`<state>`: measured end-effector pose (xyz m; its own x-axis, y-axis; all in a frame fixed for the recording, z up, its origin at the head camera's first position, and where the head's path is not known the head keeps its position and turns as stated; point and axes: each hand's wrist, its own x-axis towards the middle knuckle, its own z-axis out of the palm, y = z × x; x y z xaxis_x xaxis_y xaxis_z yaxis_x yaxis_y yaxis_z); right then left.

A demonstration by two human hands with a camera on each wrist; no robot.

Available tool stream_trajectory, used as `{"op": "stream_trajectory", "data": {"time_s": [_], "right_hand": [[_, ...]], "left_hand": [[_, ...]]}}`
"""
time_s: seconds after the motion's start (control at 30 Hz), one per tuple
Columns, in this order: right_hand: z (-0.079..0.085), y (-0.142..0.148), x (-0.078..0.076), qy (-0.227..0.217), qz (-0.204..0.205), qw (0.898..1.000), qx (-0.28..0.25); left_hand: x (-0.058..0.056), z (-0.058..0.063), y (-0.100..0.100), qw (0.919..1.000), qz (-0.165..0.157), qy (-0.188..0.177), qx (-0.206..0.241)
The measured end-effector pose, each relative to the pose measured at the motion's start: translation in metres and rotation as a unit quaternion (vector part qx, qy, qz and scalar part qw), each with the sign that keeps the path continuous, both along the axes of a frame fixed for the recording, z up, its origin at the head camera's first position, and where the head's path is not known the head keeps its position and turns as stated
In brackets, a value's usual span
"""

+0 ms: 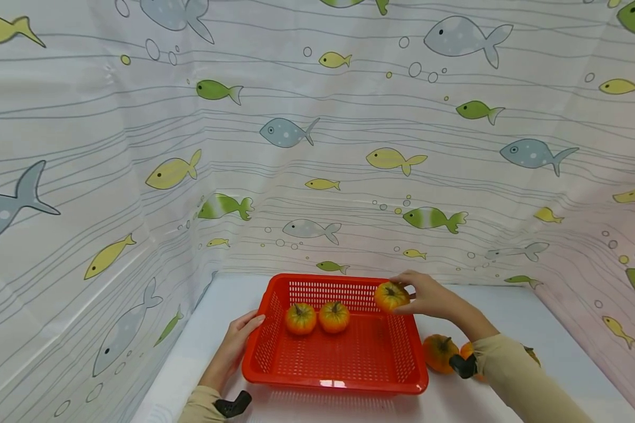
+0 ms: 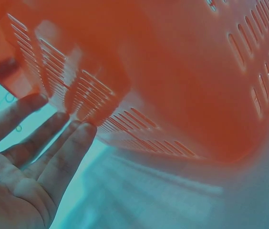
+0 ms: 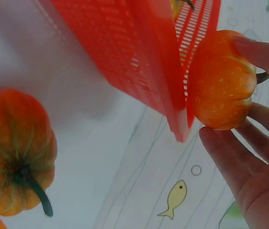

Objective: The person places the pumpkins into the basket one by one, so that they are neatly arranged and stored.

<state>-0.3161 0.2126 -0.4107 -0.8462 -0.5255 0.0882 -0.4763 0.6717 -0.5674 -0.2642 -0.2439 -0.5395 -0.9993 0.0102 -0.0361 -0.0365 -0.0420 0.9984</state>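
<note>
A red plastic basket [image 1: 344, 355] with slotted walls stands on the white table. My left hand [image 1: 235, 341] holds its left rim; in the left wrist view the fingers [image 2: 72, 143] lie against the outer wall. At the back right corner, my right hand [image 1: 428, 295] grips a small orange pumpkin [image 1: 391, 297] by thumb and fingertips. The right wrist view shows this pumpkin at the basket's rim, its stem towards the palm. Two more pumpkins, one on the left [image 1: 300, 319] and one beside it [image 1: 334, 317], sit inside near the back wall.
Right of the basket, a darker orange pumpkin [image 1: 440, 353] sits on the table [image 1: 555, 352], with others partly hidden behind the right forearm. A fish-patterned sheet [image 1: 349, 176] rises behind the table and along both sides.
</note>
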Motion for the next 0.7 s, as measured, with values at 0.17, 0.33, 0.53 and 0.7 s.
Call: {"op": "stream_trajectory", "data": {"time_s": [0.17,0.33,0.53,0.7], "right_hand": [[-0.003,-0.013,-0.007,0.039,0.011,0.998,0.041],[-0.007,-0.024,-0.015,0.030,0.012,0.998,0.059],[-0.016,-0.036,-0.025,-0.010,0.011,0.998,0.068],[-0.023,-0.046,-0.029,-0.036,0.009,0.996,0.077]], "left_hand": [[-0.001,0.001,0.000,1.0000,-0.001,-0.006,-0.002],[-0.003,0.002,0.001,0.9999,0.005,-0.009,-0.004],[-0.001,0.001,0.001,0.9999,0.007,-0.009,-0.002],[-0.001,0.000,0.000,0.9999,0.007,-0.008,-0.005]]}}
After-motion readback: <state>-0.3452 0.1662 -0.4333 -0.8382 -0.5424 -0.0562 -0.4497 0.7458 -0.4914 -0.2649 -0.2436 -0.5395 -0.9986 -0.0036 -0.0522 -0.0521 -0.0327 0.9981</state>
